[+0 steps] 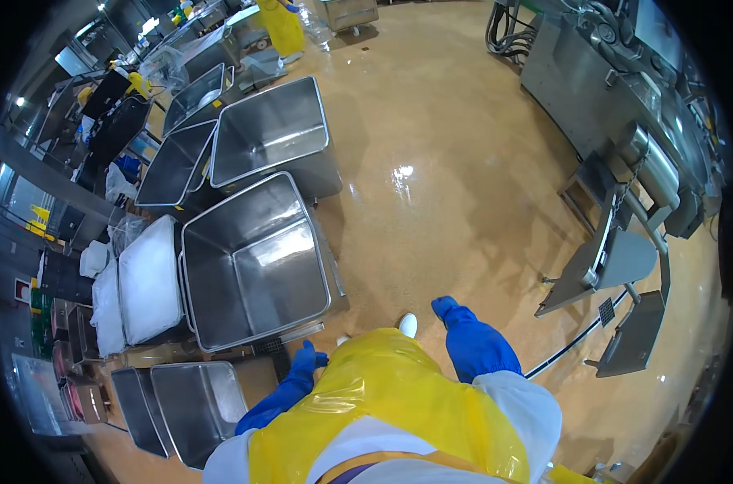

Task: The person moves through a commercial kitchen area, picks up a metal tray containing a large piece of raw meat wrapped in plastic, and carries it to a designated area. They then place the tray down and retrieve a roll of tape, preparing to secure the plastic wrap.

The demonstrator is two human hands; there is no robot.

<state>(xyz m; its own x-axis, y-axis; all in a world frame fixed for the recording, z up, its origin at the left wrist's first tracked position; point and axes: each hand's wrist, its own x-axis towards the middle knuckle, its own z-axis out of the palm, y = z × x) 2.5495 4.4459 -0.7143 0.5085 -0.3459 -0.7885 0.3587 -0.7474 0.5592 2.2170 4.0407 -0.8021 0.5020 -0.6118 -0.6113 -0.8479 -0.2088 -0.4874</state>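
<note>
My left hand (308, 356), in a blue glove and long blue sleeve cover, hangs low at my side with fingers apart and nothing in it. It is nearest to the lower right corner of a large, bare-looking stainless steel bin (258, 266), apart from its rim. On the other side, my right hand (444, 306), also blue-gloved, is held out ahead of me over the tan floor. No object shows in it, and its fingers are too small to make out. A yellow apron (366, 371) covers my front.
More steel bins (274, 133) stand in a group at the left. A bin topped with white sheeting (151, 278) and lower steel tubs (193, 403) are nearby. Large steel machinery (576, 97) with hinged plates lines the right. Far off stands a person in a yellow apron (281, 31).
</note>
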